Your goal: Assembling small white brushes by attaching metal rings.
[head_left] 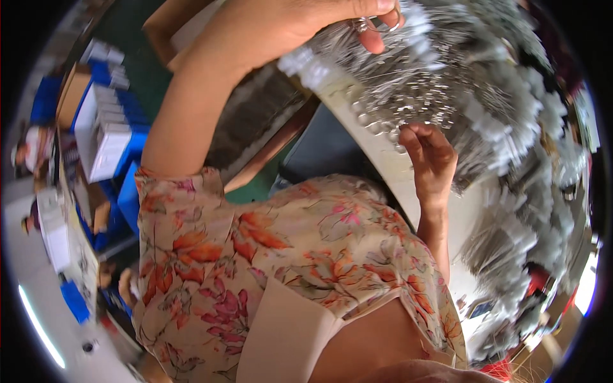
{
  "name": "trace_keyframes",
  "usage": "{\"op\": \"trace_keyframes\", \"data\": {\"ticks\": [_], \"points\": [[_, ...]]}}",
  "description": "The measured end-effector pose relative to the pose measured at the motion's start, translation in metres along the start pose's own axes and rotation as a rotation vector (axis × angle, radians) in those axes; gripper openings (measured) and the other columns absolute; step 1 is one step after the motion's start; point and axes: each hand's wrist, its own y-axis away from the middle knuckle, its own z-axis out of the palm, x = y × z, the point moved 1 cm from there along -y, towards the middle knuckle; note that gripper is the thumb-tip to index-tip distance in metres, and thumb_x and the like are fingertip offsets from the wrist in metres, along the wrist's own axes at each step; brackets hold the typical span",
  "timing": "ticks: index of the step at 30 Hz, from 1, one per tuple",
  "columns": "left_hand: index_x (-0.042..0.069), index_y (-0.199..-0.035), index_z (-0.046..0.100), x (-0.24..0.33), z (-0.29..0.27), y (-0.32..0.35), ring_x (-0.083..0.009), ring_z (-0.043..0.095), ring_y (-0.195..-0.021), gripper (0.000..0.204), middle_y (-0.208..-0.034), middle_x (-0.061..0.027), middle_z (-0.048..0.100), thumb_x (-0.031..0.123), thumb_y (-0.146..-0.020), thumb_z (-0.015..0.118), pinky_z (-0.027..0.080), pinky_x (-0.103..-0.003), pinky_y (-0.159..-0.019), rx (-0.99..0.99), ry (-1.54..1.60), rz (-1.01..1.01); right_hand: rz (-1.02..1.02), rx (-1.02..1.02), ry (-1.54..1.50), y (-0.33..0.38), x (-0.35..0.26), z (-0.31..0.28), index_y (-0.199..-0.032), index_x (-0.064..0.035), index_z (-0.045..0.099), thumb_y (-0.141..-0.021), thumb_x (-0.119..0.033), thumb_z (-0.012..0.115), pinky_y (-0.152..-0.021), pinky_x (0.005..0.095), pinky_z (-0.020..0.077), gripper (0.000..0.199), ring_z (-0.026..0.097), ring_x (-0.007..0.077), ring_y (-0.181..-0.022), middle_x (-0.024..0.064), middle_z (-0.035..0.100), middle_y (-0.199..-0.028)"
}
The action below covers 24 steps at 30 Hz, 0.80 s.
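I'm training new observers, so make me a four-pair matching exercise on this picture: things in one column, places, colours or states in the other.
Things
1. Left hand
2. Right hand
3. Garment
4. Floor

Descriptions
A. Green
B. Beside the clustered metal loops
C. Flower-patterned, orange and pink on beige
D. Cut off by the top edge, shiny looped metal at its fingers

Pairs: 1-D, 2-B, 3-C, 4-A
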Motion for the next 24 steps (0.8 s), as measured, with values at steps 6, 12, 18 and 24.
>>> {"op": "trace_keyframes", "data": {"ticks": [6, 12, 18, 24], "points": [[0.003, -0.084, 0.059, -0.103, -0.035, 0.08, -0.0149, 0.061, -0.069, 0.014, -0.078, -0.009, 0.063, 0.015, -0.086, 0.052, 0.048, -0.031, -0.063, -0.057, -0.651, -0.419, 0.34, -0.281, 0.007, 0.027, 0.037, 0.024, -0.091, 0.0014, 0.063, -0.08, -0.003, 0.062, -0.06, 0.0209, 0.0448, 0.011, 0.057, 0.0077, -0.066, 0.0036, 0.063, -0.08], [0.003, -0.08, 0.064, -0.254, -0.005, 0.152, -0.0317, 0.064, -0.074, 0.014, -0.077, -0.0147, 0.064, 0.008, -0.072, 0.053, 0.05, -0.039, -0.064, -0.328, -1.072, -0.565, 0.383, -0.326, 0.078, 0.022, 0.036, 0.037, -0.09, 0.0012, 0.063, -0.08, -0.003, 0.062, -0.062, 0.021, 0.0454, 0.011, 0.057, 0.0087, -0.066, 0.0039, 0.062, -0.079], [0.002, -0.084, 0.064, -0.326, -0.046, 0.179, -0.0334, 0.062, -0.081, 0.019, -0.079, -0.0149, 0.064, 0.016, -0.076, 0.056, 0.048, -0.041, -0.073, -0.532, -1.099, -0.722, 0.472, -0.317, 0.107, 0.025, 0.042, 0.041, -0.091, 0.0011, 0.063, -0.081, -0.004, 0.063, -0.062, 0.0212, 0.0456, 0.012, 0.057, 0.0087, -0.069, 0.0037, 0.062, -0.08], [0.0, -0.089, 0.065, -0.375, -0.04, 0.222, -0.0321, 0.062, -0.087, 0.025, -0.091, -0.0162, 0.065, 0.02, -0.075, 0.06, 0.049, -0.041, -0.074, -0.812, -1.097, -0.871, 0.51, -0.301, 0.142, 0.017, 0.037, 0.039, -0.092, 0.0001, 0.063, -0.081, -0.006, 0.062, -0.063, 0.0214, 0.0465, 0.012, 0.057, 0.0087, -0.071, 0.0039, 0.062, -0.082]]}}
